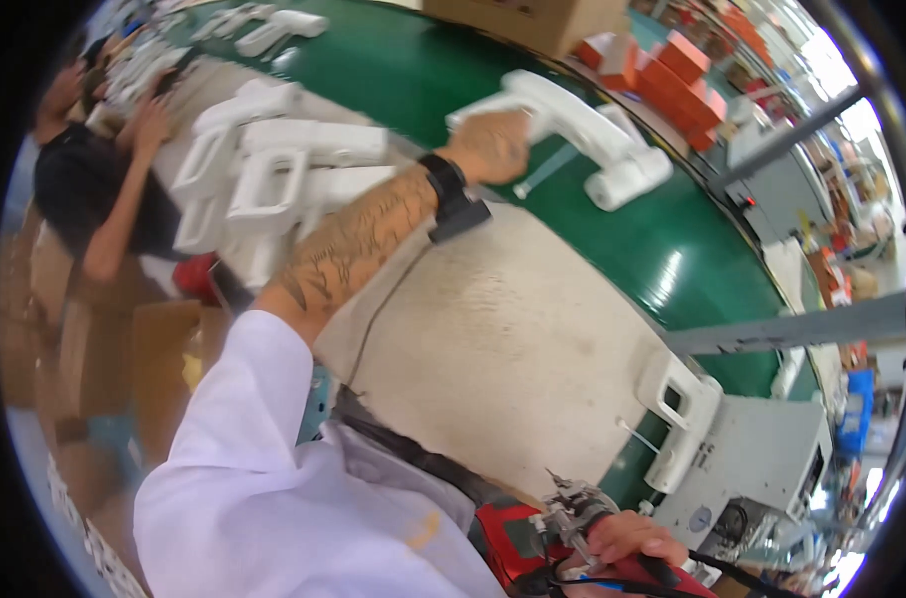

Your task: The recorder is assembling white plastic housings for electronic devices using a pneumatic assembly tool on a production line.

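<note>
White casing (571, 112) lies on the green belt (672, 274) at 1 o'clock in your view, and it sits at about 2 o'clock from your left hand (491, 148), which overlaps its loop-shaped end. Its long axis runs from 10 o'clock down to 4 o'clock, with the thick round end (627, 179) pointing at 4, away from you. Your left hand is by far the nearer; your right hand (627, 538) is down at 5 o'clock, well apart from it. Your left shows mostly its back and knuckles (the fingertips are hidden on the far side), so I cannot tell whether it pinches the loop or merely rests against it. Just beside that hand, at 4 o'clock from it, a thin rod (548, 171) slants across the belt. Your right hand is curled closed around a metal tool (571, 513), with red parts showing at 5 to 6 o'clock. Between your hands spreads the tan board (493, 369), worn near its middle. More casings are heaped (313, 142) at 10 to 11 o'clock, to the left of your forearm, and a lone one (690, 444) leans at 4 o'clock against the grey machine (772, 439).
</note>
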{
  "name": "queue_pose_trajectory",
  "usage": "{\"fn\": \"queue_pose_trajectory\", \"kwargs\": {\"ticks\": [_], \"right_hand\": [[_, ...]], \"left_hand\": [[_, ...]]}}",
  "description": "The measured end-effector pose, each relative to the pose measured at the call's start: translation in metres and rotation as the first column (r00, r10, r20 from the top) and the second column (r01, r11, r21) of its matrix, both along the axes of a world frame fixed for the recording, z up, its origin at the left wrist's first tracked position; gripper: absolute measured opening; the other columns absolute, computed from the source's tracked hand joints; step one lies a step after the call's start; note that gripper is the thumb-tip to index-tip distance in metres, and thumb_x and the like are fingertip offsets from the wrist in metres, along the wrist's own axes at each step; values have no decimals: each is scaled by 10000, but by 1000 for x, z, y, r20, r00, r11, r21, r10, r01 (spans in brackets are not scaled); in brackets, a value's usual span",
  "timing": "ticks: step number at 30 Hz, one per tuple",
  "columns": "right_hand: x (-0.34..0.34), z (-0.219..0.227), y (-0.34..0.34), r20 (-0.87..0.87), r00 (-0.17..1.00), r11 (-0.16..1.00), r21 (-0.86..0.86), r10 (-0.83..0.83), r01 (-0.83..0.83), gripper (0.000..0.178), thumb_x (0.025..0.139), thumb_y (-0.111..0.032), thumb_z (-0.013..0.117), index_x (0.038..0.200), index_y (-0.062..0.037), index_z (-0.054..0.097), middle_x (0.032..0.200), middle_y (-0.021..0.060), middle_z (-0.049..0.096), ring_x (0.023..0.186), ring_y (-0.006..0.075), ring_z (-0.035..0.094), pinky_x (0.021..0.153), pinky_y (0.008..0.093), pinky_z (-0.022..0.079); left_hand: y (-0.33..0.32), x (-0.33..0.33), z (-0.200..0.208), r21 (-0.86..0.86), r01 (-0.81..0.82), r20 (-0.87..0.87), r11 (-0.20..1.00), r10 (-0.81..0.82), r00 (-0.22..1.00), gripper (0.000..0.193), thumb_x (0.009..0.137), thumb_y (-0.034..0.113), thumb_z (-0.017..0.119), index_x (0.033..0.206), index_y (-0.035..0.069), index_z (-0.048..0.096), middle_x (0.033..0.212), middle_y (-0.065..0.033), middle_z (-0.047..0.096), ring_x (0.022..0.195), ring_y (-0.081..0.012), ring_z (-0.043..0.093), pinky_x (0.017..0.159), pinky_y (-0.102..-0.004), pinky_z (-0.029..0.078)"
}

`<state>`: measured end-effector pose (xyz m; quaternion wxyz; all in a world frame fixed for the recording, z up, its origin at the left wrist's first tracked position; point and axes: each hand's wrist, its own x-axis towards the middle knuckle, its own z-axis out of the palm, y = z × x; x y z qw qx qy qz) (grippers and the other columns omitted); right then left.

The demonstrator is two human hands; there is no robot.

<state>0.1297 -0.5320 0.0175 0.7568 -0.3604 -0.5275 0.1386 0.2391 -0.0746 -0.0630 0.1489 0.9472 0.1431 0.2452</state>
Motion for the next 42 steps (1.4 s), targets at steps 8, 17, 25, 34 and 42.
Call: {"fn": "queue_pose_trajectory", "kwargs": {"ticks": [8, 17, 25, 34, 42], "right_hand": [[-36, 8, -7, -75, 813, 815, -91, -578, 572, 716, 899, -654, 602, 1193, -1, 571, 595, 68, 477, 478, 191, 438, 428, 310, 359], [-45, 2, -11, -103, 874, 879, -5, -474, 476, 653, 901, -560, 675, 1173, 10, 506, 682, 71, 539, 535, 180, 521, 476, 277, 413], [-26, 41, 5, 146, 931, 913, -194, -335, 359, 736, 899, -594, 659, 1267, 7, 446, 792, 109, 563, 624, 230, 567, 555, 327, 484], [-36, 35, 29, 31, 928, 920, -122, -371, 372, 711, 907, -572, 653, 1279, -4, 443, 812, 103, 566, 643, 233, 580, 588, 348, 492], [-31, 30, 48, 24, 933, 927, -101, -359, 360, 847, 857, -697, 628, 1274, 31, 516, 747, 56, 508, 589, 179, 515, 521, 317, 403]], "left_hand": [[-82, -140, -12, 106, 717, -78, 689, -713, 697, 325, 833, 140, 576, 1143, 40, 573, 1039, -152, 667, 977, -336, 646, 850, -461, 508], [-121, -174, 25, -118, 404, -352, 907, -419, 837, 542, 888, 499, 619, 1193, 54, 564, 1044, -84, 653, 1010, -251, 618, 929, -388, 470], [-187, -169, 9, 6, 611, -341, 791, -573, 745, 677, 845, 461, 646, 1327, 10, 496, 1132, -165, 587, 1160, -320, 542, 1097, -463, 353], [-203, -203, -5, 30, 618, -276, 786, -588, 761, 806, 791, 308, 717, 1488, 84, 379, 1283, -170, 502, 1236, -413, 462, 1106, -549, 346], [-223, -202, -10, 76, 480, -407, 874, -412, 815, 904, 782, 397, 766, 1555, 222, 332, 1213, -118, 510, 1020, -321, 592, 887, -441, 460]]}}
